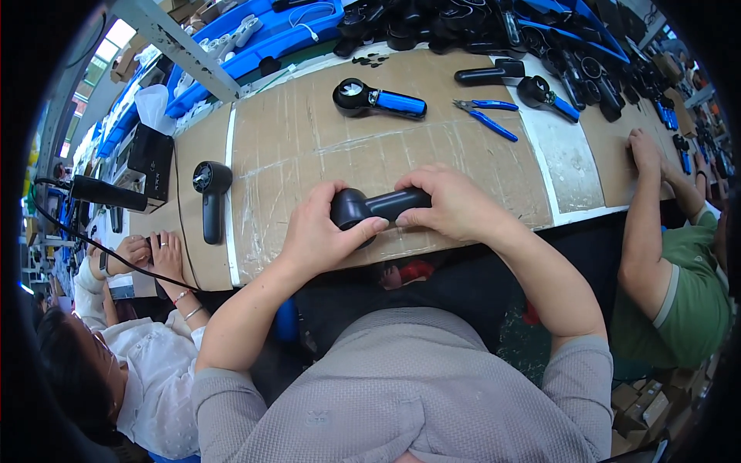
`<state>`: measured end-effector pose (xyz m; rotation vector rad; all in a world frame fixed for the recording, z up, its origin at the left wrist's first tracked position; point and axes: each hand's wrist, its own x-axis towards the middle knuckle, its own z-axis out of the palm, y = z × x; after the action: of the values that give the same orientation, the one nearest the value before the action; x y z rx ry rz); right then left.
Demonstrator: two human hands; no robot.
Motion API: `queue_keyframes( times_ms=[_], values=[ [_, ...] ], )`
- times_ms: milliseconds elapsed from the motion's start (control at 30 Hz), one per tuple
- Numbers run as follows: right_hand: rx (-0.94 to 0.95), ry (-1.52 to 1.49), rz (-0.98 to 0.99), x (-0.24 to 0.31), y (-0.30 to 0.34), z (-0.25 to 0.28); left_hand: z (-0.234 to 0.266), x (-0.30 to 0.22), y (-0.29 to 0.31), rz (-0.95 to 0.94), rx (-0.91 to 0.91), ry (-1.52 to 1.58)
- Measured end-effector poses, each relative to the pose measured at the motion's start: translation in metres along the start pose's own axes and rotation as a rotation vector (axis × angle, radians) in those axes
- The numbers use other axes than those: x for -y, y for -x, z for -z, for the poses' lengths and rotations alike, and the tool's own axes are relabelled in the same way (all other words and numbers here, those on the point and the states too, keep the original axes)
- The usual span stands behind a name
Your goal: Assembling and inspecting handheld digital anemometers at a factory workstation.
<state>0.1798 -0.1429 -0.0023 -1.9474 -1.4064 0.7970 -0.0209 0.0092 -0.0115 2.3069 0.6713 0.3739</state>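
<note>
A black handheld fan [390, 204] lies sideways between my hands, just above the near edge of the cardboard-covered bench. My left hand [324, 224] is wrapped round its wide round head. Toward the other end, my right hand [444, 204] grips the handle, and both thumbs press along the near side. Beyond my hands lies a fan with an exposed blue battery cell [397, 103] in its handle. Right of it are blue-handled cutting pliers [486, 116] with their jaws apart. A second black fan [210, 197] rests to the left of my hands.
Blue bins [262, 35] and a heap of black fan parts [432, 23] line the bench's far side. An opened fan [548, 96] and a black casing [488, 72] lie at the far right. A black box [147, 162] stands left, near a cable. Co-workers sit on both sides.
</note>
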Motion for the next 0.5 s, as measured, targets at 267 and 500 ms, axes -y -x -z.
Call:
queue_keyframes(
  times_ms=[267,500],
  values=[
    [-0.063,0.158,0.075,-0.002,-0.002,-0.007,-0.004,0.008,-0.002,-0.153,0.001,-0.136],
    [-0.114,0.212,0.059,0.001,0.006,-0.011,-0.013,0.005,0.007,-0.266,-0.088,-0.204]
  ],
)
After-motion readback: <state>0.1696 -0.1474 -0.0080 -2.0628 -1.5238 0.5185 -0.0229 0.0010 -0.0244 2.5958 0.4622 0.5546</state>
